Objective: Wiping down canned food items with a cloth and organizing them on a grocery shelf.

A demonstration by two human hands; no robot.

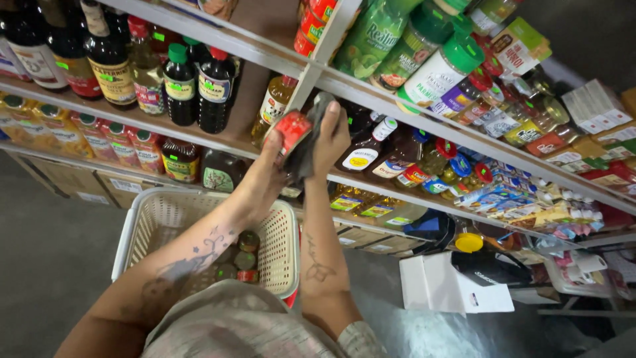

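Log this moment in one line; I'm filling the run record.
left hand: holds red can | right hand: wipes it with dark cloth | basket: below

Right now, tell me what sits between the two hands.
In the head view, a red-topped jar and a dark cloth lie between the left hand and the right hand, in front of the shelf.

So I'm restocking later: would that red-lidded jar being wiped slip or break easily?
The red-lidded jar looks like glass, so probably fragile and heavyish. The left hand grips it while the right hand presses a dark cloth; smooth sides may slip.
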